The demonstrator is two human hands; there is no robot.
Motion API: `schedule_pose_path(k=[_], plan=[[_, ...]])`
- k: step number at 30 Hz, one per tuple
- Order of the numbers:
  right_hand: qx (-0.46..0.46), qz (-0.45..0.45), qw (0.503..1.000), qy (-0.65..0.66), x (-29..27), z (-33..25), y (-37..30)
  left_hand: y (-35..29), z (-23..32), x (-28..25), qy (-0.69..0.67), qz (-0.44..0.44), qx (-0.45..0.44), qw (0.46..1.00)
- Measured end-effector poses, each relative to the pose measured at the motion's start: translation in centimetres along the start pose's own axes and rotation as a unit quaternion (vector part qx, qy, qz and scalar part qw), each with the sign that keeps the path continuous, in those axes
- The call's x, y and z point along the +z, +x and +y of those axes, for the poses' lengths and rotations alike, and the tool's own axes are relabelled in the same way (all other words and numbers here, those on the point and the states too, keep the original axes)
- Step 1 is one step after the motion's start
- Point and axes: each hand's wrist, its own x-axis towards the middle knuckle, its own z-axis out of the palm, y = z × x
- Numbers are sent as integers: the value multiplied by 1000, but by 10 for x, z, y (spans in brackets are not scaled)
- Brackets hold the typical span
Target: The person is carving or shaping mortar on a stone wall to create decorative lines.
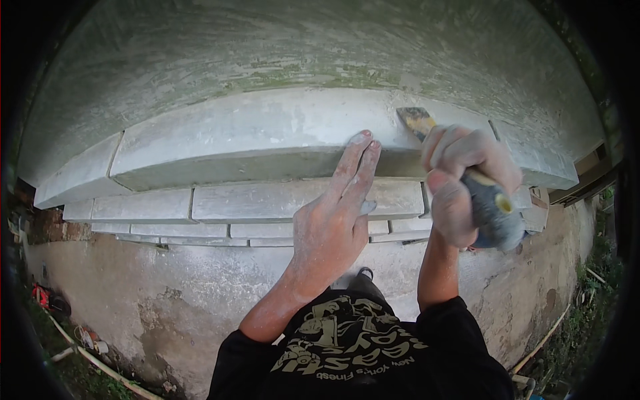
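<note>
My left hand, dusted with pale powder, rests two outstretched fingers at the front edge of a long pale block in the top row. Its other fingers are mostly hidden beneath it. To the right, my right hand is wrapped around the dark, thick handle of a scraper. The handle's rounded end, with a yellow spot, sticks out below the fist. The scraper's flat, stained blade points up and left over the block's top face; whether it touches cannot be told. That hand is slightly blurred.
Lower rows of pale blocks step down beneath the top one. Beyond it rises a rough grey-green wall. Stained concrete ground lies below. Pipes and plants edge both sides, with a red object at far left.
</note>
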Motion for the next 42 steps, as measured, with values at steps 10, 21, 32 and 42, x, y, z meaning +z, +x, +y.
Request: schedule_pose_path(k=[10, 21, 32, 42], plan=[[8, 56, 998, 30, -11, 21, 4, -2, 1, 0, 5, -10, -3, 1000], [208, 65, 954, -203, -95, -33, -25, -2, -4, 2, -35, 12, 11, 999], [336, -78, 934, -96, -173, -54, -15, 3, 20, -4, -15, -40, -17, 999], [248, -452, 815, -265, -150, -28, 61, 16, 45, 35, -33, -29, 34, 998]])
